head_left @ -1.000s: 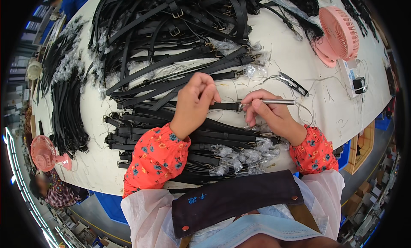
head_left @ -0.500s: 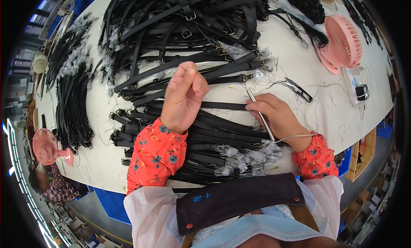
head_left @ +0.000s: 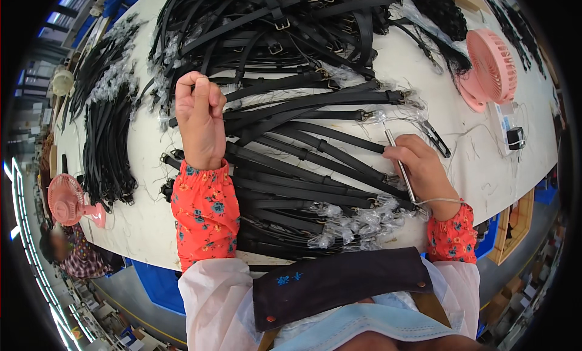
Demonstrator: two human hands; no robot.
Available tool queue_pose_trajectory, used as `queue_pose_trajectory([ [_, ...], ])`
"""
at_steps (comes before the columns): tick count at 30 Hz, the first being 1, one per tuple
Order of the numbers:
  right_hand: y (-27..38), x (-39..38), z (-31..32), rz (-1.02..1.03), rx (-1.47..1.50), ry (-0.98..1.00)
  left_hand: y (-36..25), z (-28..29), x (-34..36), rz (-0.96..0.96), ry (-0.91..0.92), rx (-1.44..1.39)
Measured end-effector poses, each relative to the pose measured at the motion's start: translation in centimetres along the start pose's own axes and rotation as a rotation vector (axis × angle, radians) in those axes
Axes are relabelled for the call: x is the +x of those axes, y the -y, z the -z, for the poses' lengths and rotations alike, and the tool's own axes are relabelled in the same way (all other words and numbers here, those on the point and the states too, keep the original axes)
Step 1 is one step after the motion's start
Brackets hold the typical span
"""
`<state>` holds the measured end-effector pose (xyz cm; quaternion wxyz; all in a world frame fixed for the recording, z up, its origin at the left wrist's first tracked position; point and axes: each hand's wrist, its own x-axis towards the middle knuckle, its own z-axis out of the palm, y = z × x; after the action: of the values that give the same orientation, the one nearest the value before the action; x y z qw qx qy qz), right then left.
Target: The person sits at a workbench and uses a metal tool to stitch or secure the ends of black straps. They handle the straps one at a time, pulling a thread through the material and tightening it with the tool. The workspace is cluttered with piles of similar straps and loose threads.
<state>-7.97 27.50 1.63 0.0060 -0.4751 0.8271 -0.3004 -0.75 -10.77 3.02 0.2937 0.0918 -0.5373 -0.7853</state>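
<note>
Raised over the left part of the belts, my left hand (head_left: 203, 123) is closed in a pinch. Whatever is between its fingertips, if anything, is too small to name. My right hand (head_left: 427, 172) grips a slim silver pen-shaped tool (head_left: 404, 172) with a thin cord trailing from its rear end past my wrist. The tool's tip points up and away, near the buckle end of a black belt (head_left: 327, 114). One more black belt (head_left: 357, 139) ends at my right fingertips. Several belts fan out between my hands, some with clear plastic wrap (head_left: 354, 223) on their buckles.
A big heap of black belts (head_left: 279, 23) lies at the back. Bundled belts (head_left: 109, 148) lie at the left. Pink fans (head_left: 490, 66) stand at right and left. Black-handled snips (head_left: 435, 139), a white box (head_left: 503, 123) and loose threads lie on the white table (head_left: 479, 190).
My left hand has moved left, away from the middle of the belts. My right hand has shifted slightly right with the tool. The belts between them are more spread out.
</note>
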Motion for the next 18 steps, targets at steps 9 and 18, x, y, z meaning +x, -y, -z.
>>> queue_pose_trajectory([
  [9, -0.4, -0.5, 0.6, -0.023, -0.01, 0.012, -1.7, -0.5, -0.2, 0.112, 0.187, 0.043],
  [18, -0.4, -0.9, 2.6, -0.047, 0.008, -0.064, -2.4, -2.1, -1.9, 0.407, 0.515, 0.108],
])
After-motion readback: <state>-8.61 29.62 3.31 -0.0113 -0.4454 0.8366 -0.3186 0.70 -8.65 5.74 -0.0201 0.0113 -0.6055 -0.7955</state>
